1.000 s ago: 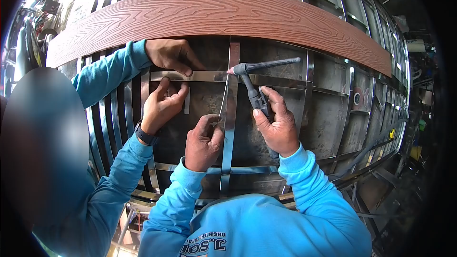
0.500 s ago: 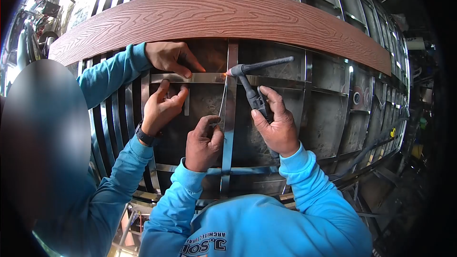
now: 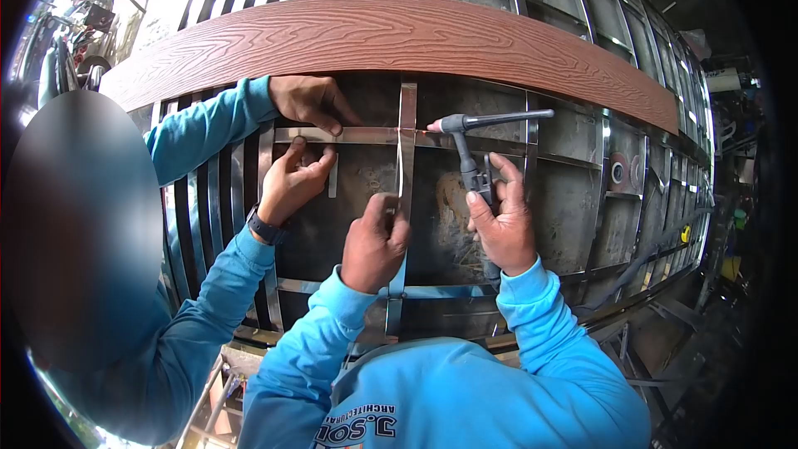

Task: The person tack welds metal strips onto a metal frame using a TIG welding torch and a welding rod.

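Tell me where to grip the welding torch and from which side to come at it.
Grip the welding torch on its dark handle below the angled head, coming from below, as the right hand does. The pink nozzle points left at the steel strip, so the head end is best left free.

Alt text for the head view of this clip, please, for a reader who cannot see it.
The right hand holds a welding torch with its tip at the crossing of two shiny metal strips, while the left hand pinches a thin filler rod beside the vertical strip. A co-worker's hands press the horizontal strip flat, below a reddish wood-grain plank.
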`<state>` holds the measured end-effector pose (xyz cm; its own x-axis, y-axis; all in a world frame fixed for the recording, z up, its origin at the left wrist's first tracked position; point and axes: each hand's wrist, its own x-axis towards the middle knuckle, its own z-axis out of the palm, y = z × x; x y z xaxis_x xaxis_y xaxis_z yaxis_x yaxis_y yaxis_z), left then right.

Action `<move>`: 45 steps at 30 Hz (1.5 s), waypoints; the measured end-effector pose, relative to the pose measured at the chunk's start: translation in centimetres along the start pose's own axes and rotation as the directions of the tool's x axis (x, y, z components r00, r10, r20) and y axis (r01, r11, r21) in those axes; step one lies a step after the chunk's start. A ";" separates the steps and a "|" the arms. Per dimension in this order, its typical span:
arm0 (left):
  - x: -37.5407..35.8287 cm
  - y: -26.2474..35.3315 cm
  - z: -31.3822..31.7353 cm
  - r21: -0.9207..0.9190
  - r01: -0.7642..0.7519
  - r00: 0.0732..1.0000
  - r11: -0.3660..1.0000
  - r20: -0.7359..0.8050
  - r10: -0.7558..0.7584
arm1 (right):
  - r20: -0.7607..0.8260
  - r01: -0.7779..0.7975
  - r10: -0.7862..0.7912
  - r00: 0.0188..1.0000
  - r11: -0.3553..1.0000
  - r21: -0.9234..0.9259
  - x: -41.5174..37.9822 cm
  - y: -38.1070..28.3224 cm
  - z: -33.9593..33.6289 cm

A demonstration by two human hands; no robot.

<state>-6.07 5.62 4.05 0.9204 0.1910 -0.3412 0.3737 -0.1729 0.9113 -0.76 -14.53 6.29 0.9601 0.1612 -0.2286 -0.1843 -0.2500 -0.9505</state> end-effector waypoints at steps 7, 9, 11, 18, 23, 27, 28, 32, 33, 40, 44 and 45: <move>4.6 3.5 -5.2 -0.188 0.028 0.999 0.982 0.022 -0.024 | -0.099 -0.022 0.024 0.995 0.999 0.024 -4.5 -3.0 -2.5; 4.1 1.5 -6.3 -0.120 0.015 0.999 0.993 0.053 -0.009 | -0.123 -0.008 0.009 0.992 1.000 0.012 -6.8 -3.7 -3.3; 4.1 -5.5 -3.5 -0.008 -0.068 0.997 0.998 0.031 0.068 | -0.155 -0.028 0.031 0.987 0.999 0.024 -9.5 -4.8 -3.6; 0.8 2.5 3.4 0.200 -0.302 0.950 0.932 -0.014 0.311 | -0.218 -0.079 0.028 0.976 0.970 -0.230 -20.3 -5.4 -3.6; -2.9 1.9 3.8 0.186 -0.469 0.883 0.864 0.135 0.450 | -0.385 -0.128 0.005 0.923 0.947 -0.294 -25.4 -3.7 -5.1; -8.3 -4.2 2.6 0.248 -0.469 0.877 0.848 0.243 0.414 | -0.424 -0.161 -0.066 0.903 0.864 -0.477 -26.1 2.0 -8.0; -9.4 -5.1 1.8 0.293 -0.452 0.887 0.843 0.248 0.389 | -0.423 -0.153 -0.081 0.902 0.858 -0.491 -26.0 2.5 -8.0; -14.8 -7.4 -1.9 0.353 -0.385 0.922 0.853 0.177 0.344 | -0.400 -0.058 -0.262 0.879 0.772 -0.633 -24.9 4.2 -8.4; -16.0 -7.9 -2.7 0.368 -0.368 0.930 0.854 0.158 0.332 | -0.415 -0.072 -0.263 0.871 0.767 -0.637 -24.3 4.7 -8.6; -22.2 -10.1 -4.3 0.499 -0.254 0.939 0.829 -0.077 0.334 | -0.478 -0.237 -0.242 0.845 0.632 -0.738 -20.2 10.4 -10.6; -23.7 -10.6 -3.6 0.499 -0.172 0.960 0.849 -0.110 0.259 | -0.442 -0.282 -0.054 0.895 0.700 -0.656 -21.0 8.6 -9.9; -23.9 -10.4 -3.4 0.474 -0.147 0.965 0.868 -0.125 0.232 | -0.432 -0.253 -0.087 0.898 0.701 -0.667 -20.8 10.7 -10.2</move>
<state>-32.33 6.12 3.47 0.9601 0.2651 -0.0887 0.2433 -0.6365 0.7319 -20.58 -30.28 3.01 0.9689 -0.2456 -0.0318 -0.2315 -0.8528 -0.4681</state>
